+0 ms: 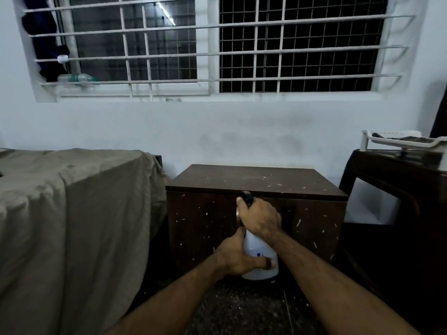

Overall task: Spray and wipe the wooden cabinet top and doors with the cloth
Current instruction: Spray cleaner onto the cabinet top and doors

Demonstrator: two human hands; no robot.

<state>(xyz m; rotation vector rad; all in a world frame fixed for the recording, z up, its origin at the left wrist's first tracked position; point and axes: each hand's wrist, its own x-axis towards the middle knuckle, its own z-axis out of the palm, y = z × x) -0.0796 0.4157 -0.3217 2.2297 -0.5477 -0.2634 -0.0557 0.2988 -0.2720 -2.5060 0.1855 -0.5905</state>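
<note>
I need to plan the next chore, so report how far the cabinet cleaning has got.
Nothing looks done yet: pale flecks still dot the cabinet top and front. In hand: both hands hold the white spray bottle before the front, the right hand around its dark spray head, the left hand around its body. Left to do: spraying and wiping top and doors. No cloth is in view.

A: Item one?
B: Pale blue-white wall [217,131], faintly smudged, dim cool light.
A: Upper section?
B: Wide window [208,44] with white barred grille [266,53]; dark outside; a clear plastic bottle [77,78] lying on the sill.
A: Left?
B: Bed [60,213] under a rumpled olive-grey sheet.
A: Right?
B: Dark wooden side table [396,180] carrying a white plastic tray [406,141].
A: Floor?
B: Dark speckled floor [242,310].
</note>
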